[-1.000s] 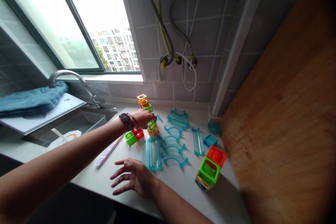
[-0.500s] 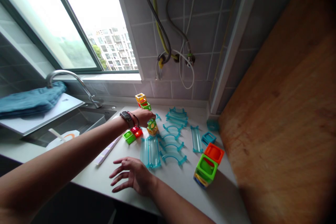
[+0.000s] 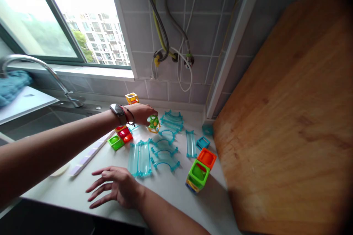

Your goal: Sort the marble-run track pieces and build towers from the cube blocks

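Observation:
My left hand, with a watch on its wrist, reaches across the white counter and pinches a small green and yellow block, which is tilted. My right hand lies low over the counter's front edge, fingers spread, holding nothing. Beside the left wrist sit a green block and a red block. A yellow cube stands behind the hand. Clear teal track pieces lie around: a wide straight one, curved ones, a stack.
A stack of orange, green and blue cubes stands at the right near a large wooden board leaning on the wall. A faucet and sink are at the left. A white strip lies by the sink. Hoses hang on the tiled wall.
My left hand has tipped the green and yellow block out of upright. My view has swung to the right, so everything sits further left. The right hand stays spread.

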